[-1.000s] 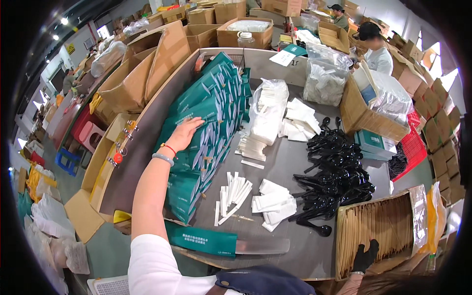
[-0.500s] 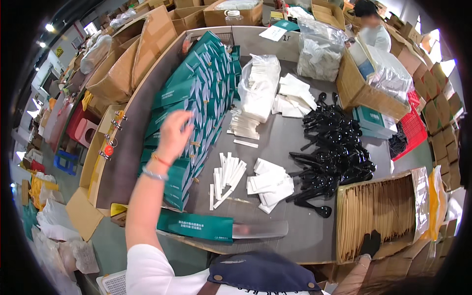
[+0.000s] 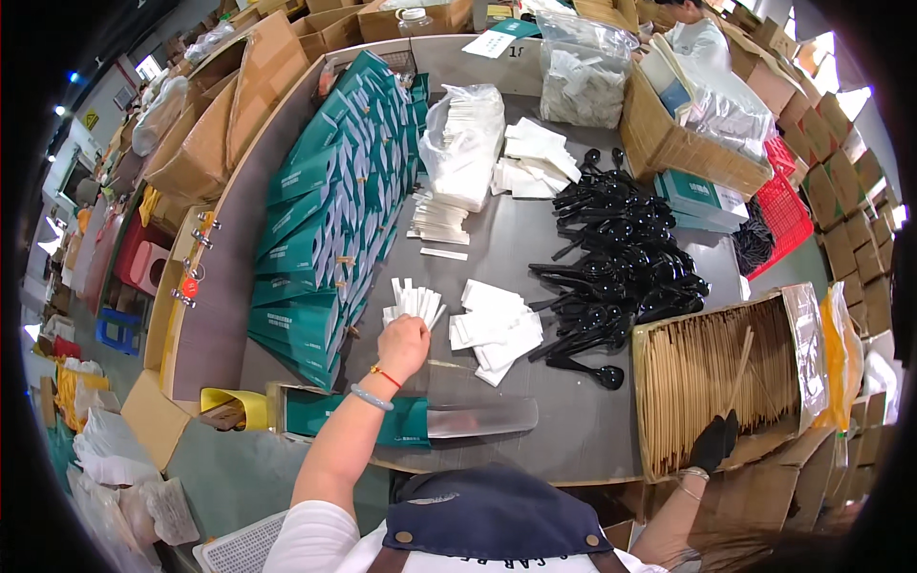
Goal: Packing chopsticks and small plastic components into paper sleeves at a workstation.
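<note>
My left hand, bare, is curled closed over the near ends of several narrow white strips; the back of the hand hides the fingertips. My right hand, in a black glove, is closed at the near edge of an open carton packed with wooden chopsticks. From its fingers a pair of chopsticks slants up over the rest. To the right of the strips lies a pile of flat white packets. Black plastic spoons are heaped between that pile and the carton.
Teal printed sleeves stand in rows along the left wall. At the near edge lies a teal sleeve with a clear insert. Bagged white packets sit farther back. A red basket stands right. Another person is at the far right.
My left hand has moved from beside the teal sleeves down and right to the white strips, its fingers closing. My right hand has raised a pair of chopsticks in the carton. The view has shifted.
</note>
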The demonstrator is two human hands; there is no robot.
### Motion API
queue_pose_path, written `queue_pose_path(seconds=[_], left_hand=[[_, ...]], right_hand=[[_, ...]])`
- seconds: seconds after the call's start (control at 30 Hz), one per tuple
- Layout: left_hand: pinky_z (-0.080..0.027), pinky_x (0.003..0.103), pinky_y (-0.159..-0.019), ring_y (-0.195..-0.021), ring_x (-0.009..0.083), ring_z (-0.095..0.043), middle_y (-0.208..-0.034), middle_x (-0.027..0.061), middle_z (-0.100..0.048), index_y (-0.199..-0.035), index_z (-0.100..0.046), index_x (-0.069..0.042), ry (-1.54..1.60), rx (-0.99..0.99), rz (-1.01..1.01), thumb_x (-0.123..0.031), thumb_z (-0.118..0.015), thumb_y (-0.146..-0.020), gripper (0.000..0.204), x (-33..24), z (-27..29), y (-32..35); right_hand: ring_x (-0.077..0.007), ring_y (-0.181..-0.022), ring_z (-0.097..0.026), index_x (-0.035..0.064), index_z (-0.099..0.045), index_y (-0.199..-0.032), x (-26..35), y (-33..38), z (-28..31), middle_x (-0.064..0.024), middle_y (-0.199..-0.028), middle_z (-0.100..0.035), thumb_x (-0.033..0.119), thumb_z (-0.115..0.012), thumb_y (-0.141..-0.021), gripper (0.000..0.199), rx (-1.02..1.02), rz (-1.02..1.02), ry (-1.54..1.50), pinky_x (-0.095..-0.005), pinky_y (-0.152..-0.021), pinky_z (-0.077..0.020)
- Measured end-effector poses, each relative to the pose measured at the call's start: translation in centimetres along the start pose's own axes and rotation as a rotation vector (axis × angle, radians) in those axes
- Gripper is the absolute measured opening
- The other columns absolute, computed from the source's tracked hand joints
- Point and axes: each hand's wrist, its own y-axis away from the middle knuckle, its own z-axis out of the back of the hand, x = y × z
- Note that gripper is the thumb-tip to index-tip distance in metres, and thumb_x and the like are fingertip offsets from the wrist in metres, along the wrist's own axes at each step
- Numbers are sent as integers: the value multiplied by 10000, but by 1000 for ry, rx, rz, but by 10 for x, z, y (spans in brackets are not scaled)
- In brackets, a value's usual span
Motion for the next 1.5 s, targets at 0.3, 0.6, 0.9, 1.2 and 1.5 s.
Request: queue_pose_path(seconds=[0.3,0.6,0.9,1.2,1.5], left_hand=[[-483,452,-774,-914,349,-566,-935,121,-591,-933,-615,-76,153,-98,-268,-166,-682,-810,166,-43,-18,-1],[-468,421,-817,-938,328,-557,-988,110,-583,-980,-637,-71,230,-106,-169,-241,-798,-703,363,-58,-28,-11],[-477,395,-762,-823,296,-587,-861,88,-643,-838,-620,-60,296,-241,-243,-139,-788,-697,233,-60,-1,12],[-470,360,-737,-813,232,-582,-813,44,-620,-891,-695,-103,229,191,-315,-171,-801,-688,239,-50,21,105],[-387,395,-861,-1044,249,-506,-1201,-4,-593,-1073,-672,-131,-55,-17,-450,-206,-800,-664,435,-46,27,150]], right_hand=[[-243,-828,-593,29,-608,-1045,186,97,-15,-122,-889,-609,237,-514,-990,235,520,232,-664,-349,-766,-472],[-362,-786,-627,116,-701,-911,196,79,-47,-138,-839,-636,209,-736,-771,172,555,532,-248,-445,-668,-494],[-358,-768,-615,72,-681,-878,192,78,-47,-134,-828,-623,182,-714,-802,137,524,593,-226,-427,-665,-492],[-323,-693,-654,86,-740,-866,253,99,-8,-147,-740,-671,208,-696,-797,146,956,498,-574,-390,-655,-504],[-306,-772,-653,136,-700,-1030,273,168,-26,-112,-843,-647,299,-714,-825,262,1007,741,-452,-398,-657,-501]])
